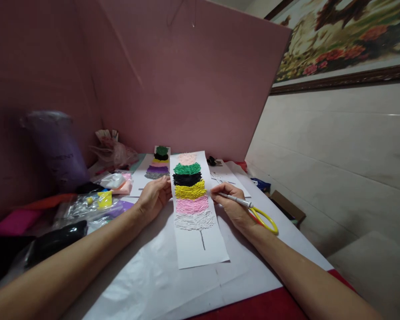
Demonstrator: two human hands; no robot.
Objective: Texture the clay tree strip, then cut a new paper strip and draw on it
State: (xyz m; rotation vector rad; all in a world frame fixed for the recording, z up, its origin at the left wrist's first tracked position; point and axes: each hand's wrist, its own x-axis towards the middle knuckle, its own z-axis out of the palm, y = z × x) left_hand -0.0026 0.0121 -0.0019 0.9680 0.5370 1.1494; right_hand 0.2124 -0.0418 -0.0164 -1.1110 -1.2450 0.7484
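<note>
Colour-banded white paper strip (192, 206), long axis pointing away, left edge in left grip (155, 197), right grip (232, 206) opposite, holding white pen-shaped tool (239, 201).

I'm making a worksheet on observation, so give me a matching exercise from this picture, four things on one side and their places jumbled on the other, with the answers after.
Things
1. White patterned pen
2. Paper strip with coloured bands
3. Framed picture
4. Purple cylinder

Places
A. On the tiled wall at the right
B. Between the left hand and the right hand
C. At the left side, in front of the pink panel
D. In the right hand

Right pairs: 1-D, 2-B, 3-A, 4-C
</note>
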